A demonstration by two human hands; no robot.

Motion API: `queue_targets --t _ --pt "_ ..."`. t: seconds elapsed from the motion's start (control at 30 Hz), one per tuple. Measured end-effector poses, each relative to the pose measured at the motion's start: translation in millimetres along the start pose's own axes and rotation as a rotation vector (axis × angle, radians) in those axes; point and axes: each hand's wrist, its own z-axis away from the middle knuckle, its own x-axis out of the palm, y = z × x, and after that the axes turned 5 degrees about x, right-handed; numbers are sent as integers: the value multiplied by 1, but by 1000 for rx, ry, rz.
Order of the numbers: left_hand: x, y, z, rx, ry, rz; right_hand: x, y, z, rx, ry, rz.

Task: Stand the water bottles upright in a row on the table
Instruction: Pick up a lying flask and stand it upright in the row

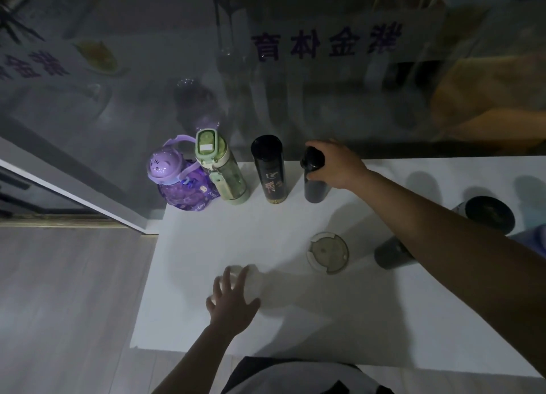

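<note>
We see four bottles standing upright in a row at the far edge of the white worktop [206, 246], against a glass wall: a purple bottle [183, 183] with a bear-shaped lid, a green bottle [220, 169] touching it, a black printed bottle [270, 169] a little apart, then a plain dark bottle [314, 178]. Our right hand [336, 166] is wrapped around the top of that dark bottle, fingers closed on it. Our left hand [233, 299], fingers spread, rests over a pale white bottle [254, 278] near the front edge. To the right, a clear tumbler [328, 253] and two dark bottles [489, 214] sit beside our right forearm, well apart from the row
</note>
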Motion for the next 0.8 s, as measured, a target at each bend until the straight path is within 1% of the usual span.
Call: queue_targets --t 0.13,0.33,0.4,0.5,0.57,0.63,0.7,0.8 --pt "-6 2 -4 18 35 2 -1 0 2 39 -20 -34" --pt "-24 3 -15 96 34 6 -3 2 8 118 -41 -129" --pt "-28 0 -20 127 31 -1 -3 0 17 137 34 -172" --pt "-29 -2 -27 161 15 0 6 -5 52 162 267 -267" --pt "-26 -2 -30 179 6 -3 19 -7 87 208 342 -251" --pt "-22 0 -32 198 -4 -23 35 -10 126 282 295 -176" --pt "-17 2 -35 221 -2 -50 51 -14 162 324 175 -133" --pt "-9 5 -39 262 25 -73 80 -12 192 278 54 3"
